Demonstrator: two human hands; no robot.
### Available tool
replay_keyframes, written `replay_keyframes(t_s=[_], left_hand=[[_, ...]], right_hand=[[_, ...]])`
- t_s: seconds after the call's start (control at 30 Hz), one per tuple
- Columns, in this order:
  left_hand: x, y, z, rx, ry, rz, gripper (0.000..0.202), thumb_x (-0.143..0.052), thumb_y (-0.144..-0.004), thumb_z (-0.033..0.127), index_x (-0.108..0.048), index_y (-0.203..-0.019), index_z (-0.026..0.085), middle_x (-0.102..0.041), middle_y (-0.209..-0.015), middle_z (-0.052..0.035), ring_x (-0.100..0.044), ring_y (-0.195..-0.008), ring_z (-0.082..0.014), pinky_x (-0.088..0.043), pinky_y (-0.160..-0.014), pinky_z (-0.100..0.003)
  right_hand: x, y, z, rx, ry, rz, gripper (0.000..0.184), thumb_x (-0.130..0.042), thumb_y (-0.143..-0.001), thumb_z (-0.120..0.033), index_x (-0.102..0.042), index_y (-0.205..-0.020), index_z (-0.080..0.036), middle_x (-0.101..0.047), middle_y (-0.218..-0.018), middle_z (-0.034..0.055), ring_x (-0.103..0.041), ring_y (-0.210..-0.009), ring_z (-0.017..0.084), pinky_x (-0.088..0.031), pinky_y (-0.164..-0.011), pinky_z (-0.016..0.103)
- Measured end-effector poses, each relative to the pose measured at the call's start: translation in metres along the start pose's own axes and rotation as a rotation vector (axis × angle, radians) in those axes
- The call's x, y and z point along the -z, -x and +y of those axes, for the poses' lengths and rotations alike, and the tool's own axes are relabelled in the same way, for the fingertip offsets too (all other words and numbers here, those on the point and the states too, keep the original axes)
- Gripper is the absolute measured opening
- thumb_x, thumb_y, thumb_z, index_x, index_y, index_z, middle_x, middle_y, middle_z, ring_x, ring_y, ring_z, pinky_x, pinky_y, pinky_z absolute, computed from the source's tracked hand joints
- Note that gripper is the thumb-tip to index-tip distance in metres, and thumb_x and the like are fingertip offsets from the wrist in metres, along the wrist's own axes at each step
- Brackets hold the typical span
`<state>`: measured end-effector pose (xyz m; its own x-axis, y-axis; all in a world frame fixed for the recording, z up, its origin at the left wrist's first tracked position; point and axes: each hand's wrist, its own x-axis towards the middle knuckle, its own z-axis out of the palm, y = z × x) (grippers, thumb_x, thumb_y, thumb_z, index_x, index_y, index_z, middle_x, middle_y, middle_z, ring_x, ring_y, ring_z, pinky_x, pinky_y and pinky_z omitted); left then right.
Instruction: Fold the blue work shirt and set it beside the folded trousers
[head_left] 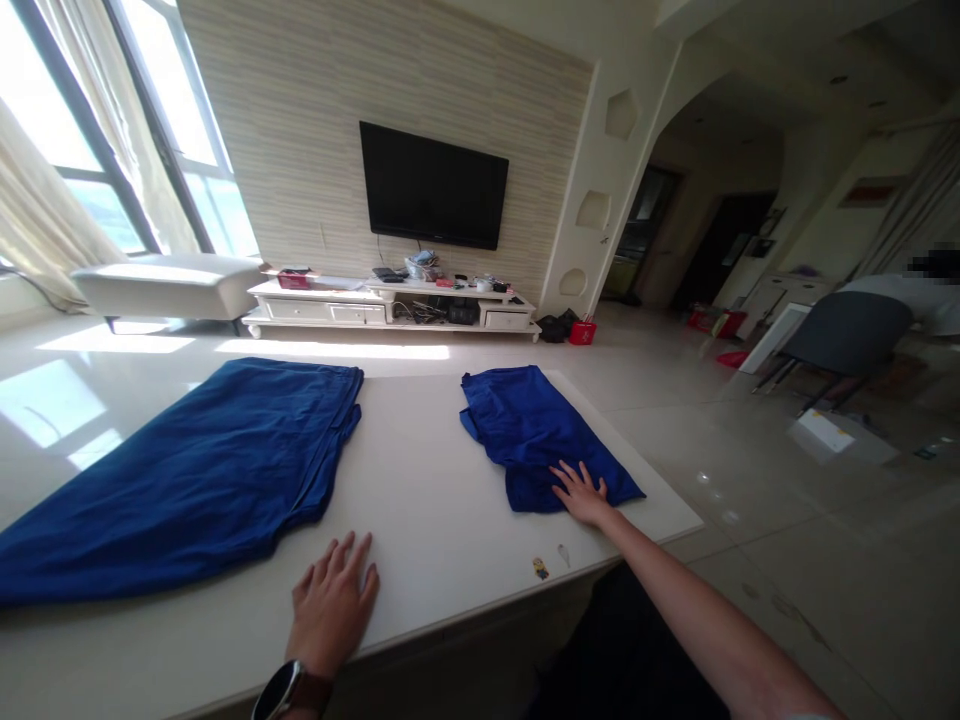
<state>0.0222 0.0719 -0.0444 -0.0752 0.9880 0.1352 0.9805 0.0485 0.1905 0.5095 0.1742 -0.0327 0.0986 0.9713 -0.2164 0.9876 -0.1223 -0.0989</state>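
Note:
Two pieces of blue cloth lie on a white table [412, 480]. The larger blue garment [202, 480], spread toward the left, has layered folds along its right edge. To the right is a smaller folded blue garment [540, 420], with a narrow strip sticking out on its left side. My right hand [583, 493] rests on its near part, fingers spread. My left hand [334, 595], with a watch on the wrist, lies flat on the bare tabletop just in front of the larger garment, apart from it.
Two small stickers [540, 568] are by the table's near edge. Beyond the table stand a low white TV cabinet [322, 312], a wall-mounted television [435, 185] and a padded bench [169, 283]. At the right, a person [892, 295] is by a grey chair [847, 335].

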Motion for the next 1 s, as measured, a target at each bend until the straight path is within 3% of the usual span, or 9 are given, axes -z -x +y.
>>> replay_keyframes(t_s=[0.23,0.47,0.57,0.63,0.7,0.77,0.87,1.0], left_hand=[[-0.006,0.001,-0.001,-0.009,-0.020,-0.003,0.054,-0.035,-0.101,0.036,-0.052,-0.151,0.026,-0.046,-0.162,-0.0052,-0.035,-0.152,-0.0279,-0.028,-0.123,-0.052],[-0.005,0.001,0.000,-0.002,-0.020,-0.010,0.054,-0.036,-0.100,0.035,-0.054,-0.150,0.026,-0.046,-0.162,-0.0054,-0.035,-0.153,-0.0274,-0.028,-0.123,-0.052],[-0.004,0.000,-0.001,-0.006,-0.013,-0.004,0.053,-0.038,-0.099,0.035,-0.055,-0.149,0.026,-0.046,-0.162,-0.0060,-0.036,-0.152,-0.0279,-0.029,-0.122,-0.053],[-0.003,-0.001,-0.001,-0.007,-0.015,-0.001,0.053,-0.037,-0.099,0.034,-0.055,-0.149,0.026,-0.047,-0.161,-0.0060,-0.036,-0.152,-0.0280,-0.030,-0.122,-0.052],[-0.003,-0.001,-0.001,-0.004,-0.016,0.000,0.053,-0.037,-0.099,0.034,-0.055,-0.148,0.027,-0.047,-0.161,-0.0057,-0.036,-0.152,-0.0280,-0.032,-0.121,-0.052],[-0.003,0.000,-0.001,-0.004,-0.012,0.002,0.053,-0.038,-0.099,0.035,-0.055,-0.148,0.027,-0.048,-0.161,-0.0058,-0.037,-0.152,-0.0283,-0.032,-0.121,-0.051],[-0.004,0.001,-0.001,-0.004,-0.004,0.005,0.054,-0.038,-0.099,0.034,-0.056,-0.148,0.025,-0.048,-0.161,-0.0063,-0.036,-0.152,-0.0286,-0.031,-0.121,-0.052],[-0.007,0.000,-0.001,-0.008,0.000,0.019,0.053,-0.040,-0.098,0.034,-0.057,-0.147,0.025,-0.048,-0.160,-0.0070,-0.037,-0.152,-0.0287,-0.031,-0.121,-0.052]], right_hand=[[0.000,-0.012,0.028,-0.089,-0.041,0.046,0.059,-0.026,-0.102,-0.063,-0.028,-0.160,-0.050,-0.012,-0.173,-0.0064,0.000,-0.159,0.034,-0.011,-0.115,0.077],[0.007,-0.020,0.077,-0.115,0.019,0.063,0.058,-0.024,-0.102,-0.065,-0.030,-0.159,-0.051,-0.017,-0.173,-0.0064,-0.004,-0.157,0.038,-0.022,-0.114,0.073],[0.014,-0.023,0.085,-0.217,0.049,0.165,0.057,-0.026,-0.103,-0.062,-0.039,-0.157,-0.048,-0.029,-0.168,-0.0007,-0.021,-0.150,0.045,-0.034,-0.109,0.069],[0.018,-0.024,0.083,-0.232,0.065,0.212,0.054,-0.029,-0.105,-0.055,-0.044,-0.155,-0.043,-0.037,-0.162,0.0049,-0.039,-0.138,0.045,-0.041,-0.103,0.064],[0.019,-0.023,0.076,-0.212,0.069,0.230,0.052,-0.032,-0.104,-0.047,-0.047,-0.154,-0.039,-0.039,-0.160,0.0077,-0.046,-0.131,0.043,-0.045,-0.099,0.062],[0.016,-0.022,0.067,-0.185,0.062,0.246,0.052,-0.035,-0.103,-0.045,-0.047,-0.154,-0.039,-0.034,-0.163,0.0063,-0.037,-0.139,0.046,-0.045,-0.100,0.063],[0.007,-0.020,0.053,-0.157,0.030,0.200,0.058,-0.034,-0.102,-0.056,-0.040,-0.158,-0.042,-0.024,-0.169,0.0022,-0.018,-0.150,0.050,-0.038,-0.105,0.070],[0.000,-0.025,0.042,-0.184,0.005,0.096,0.069,-0.030,-0.099,-0.071,-0.030,-0.162,-0.042,-0.018,-0.172,0.0027,-0.012,-0.151,0.053,-0.027,-0.109,0.076]])
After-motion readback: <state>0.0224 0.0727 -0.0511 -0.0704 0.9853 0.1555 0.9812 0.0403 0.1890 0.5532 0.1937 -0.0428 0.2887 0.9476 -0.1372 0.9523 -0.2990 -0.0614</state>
